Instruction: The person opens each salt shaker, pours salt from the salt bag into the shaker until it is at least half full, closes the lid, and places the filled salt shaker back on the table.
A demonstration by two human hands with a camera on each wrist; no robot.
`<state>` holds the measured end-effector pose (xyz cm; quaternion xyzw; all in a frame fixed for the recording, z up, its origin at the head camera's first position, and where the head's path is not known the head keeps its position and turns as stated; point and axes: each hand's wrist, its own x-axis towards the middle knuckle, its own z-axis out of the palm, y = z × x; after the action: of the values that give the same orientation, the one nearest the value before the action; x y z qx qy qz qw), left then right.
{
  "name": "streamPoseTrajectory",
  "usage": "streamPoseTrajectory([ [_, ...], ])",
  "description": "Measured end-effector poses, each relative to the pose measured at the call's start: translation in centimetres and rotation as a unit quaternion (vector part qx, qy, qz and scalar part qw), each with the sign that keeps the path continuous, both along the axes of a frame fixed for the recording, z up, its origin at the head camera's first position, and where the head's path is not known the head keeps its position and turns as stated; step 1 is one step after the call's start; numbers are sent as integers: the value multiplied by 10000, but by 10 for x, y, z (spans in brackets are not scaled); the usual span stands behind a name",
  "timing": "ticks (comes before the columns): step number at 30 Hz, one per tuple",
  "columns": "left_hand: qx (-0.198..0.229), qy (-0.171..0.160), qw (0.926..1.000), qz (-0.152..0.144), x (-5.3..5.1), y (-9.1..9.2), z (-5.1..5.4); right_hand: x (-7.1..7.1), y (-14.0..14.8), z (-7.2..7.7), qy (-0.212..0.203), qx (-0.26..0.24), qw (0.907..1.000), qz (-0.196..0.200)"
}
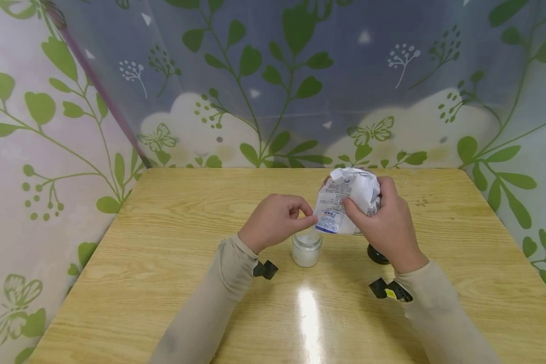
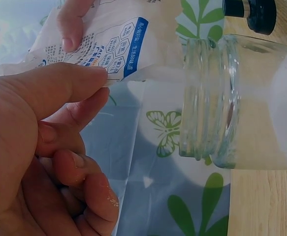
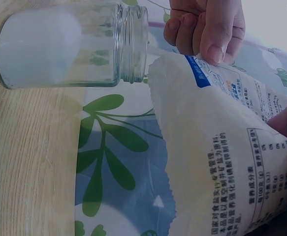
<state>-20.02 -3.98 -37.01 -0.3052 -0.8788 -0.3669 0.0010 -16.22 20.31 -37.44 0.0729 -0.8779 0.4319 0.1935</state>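
Note:
A white printed salt bag [image 1: 336, 205] is tipped over in the air with its torn edge downward. My right hand [image 1: 391, 225] grips its crumpled body, thumb on the near face. With thumb and index finger my left hand [image 1: 277, 220] pinches the bag's lower corner; its other fingers are curled, as the left wrist view shows. Just below that corner stands a clear glass jar [image 1: 306, 253], upright and uncapped. White grains [image 3: 35, 46] fill its lower part, and a faint white stream [image 2: 163, 73] runs from the bag's corner to the jar's mouth.
On the wooden table [image 1: 164, 242], a round black lid-like object [image 1: 377, 254] lies right of the jar, partly hidden by the right hand. Leaf-patterned sheets [image 1: 264, 91] close off the back and both sides. Black wrist devices [image 1: 266, 270] sit at both sleeves.

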Motion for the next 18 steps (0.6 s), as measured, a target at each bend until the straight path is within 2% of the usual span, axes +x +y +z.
streamPoseTrajectory([
  [18,-57,79,10000,-13,0,0,0,1,0,0,28,-1,10000,14],
])
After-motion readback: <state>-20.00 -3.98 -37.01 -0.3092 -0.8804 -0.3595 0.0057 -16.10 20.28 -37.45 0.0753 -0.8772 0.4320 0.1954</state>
